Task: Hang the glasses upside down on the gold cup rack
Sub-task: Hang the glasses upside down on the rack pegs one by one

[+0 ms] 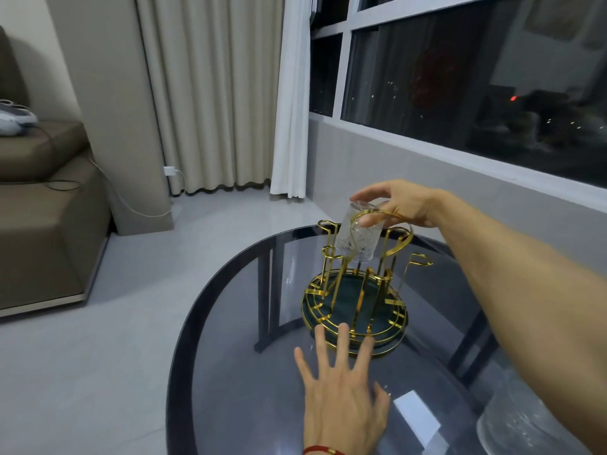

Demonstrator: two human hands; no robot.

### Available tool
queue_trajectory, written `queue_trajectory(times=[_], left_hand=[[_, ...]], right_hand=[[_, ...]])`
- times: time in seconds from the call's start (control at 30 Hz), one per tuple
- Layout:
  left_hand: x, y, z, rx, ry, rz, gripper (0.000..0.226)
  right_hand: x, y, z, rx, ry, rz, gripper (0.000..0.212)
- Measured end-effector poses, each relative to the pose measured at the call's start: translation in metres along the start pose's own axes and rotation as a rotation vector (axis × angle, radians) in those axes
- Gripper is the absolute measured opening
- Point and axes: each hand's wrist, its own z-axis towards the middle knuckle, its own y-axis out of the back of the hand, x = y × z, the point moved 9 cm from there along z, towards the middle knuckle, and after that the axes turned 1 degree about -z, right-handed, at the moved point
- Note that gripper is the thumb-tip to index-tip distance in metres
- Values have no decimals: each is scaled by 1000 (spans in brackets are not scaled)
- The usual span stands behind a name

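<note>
— Left hand, what's it doing?

— Lying flat on the table, palm down, fingers spread wide and holding nothing. Three fingertips reach the near rim of the rack. A red cord circles my wrist, which the bottom edge cuts off.

— And the rack itself?

— Gold wire, round dark base, prongs rising, standing mid-table. Through the smoked glass top I see the table legs only dimly.

— Your right hand?

— Reaching in from the right, forearm stretched across the table. Thumb and fingers pinch the upturned base of a glass, held mouth down and tilted above the far prongs. Whether a prong is already inside it, I can't tell; the gold handle loop crosses in front.

— Anything further right?

— Another clear glass at the bottom corner, partly behind my forearm, blurred and cut off.
</note>
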Motion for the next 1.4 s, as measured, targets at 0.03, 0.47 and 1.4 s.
queue_trajectory(times=[0.03, 0.47, 1.4], left_hand=[[0, 2, 1, -16, -1, 10, 71], [1, -5, 2, 46, 13, 26, 71], [-119, 32, -52, -52, -321, -499, 74]], right_hand=[[0, -2, 4, 27, -2, -43, 61], [-8, -3, 0, -49, -63, 115, 29], [-86, -56, -402, -1072, -56, 12, 36]])
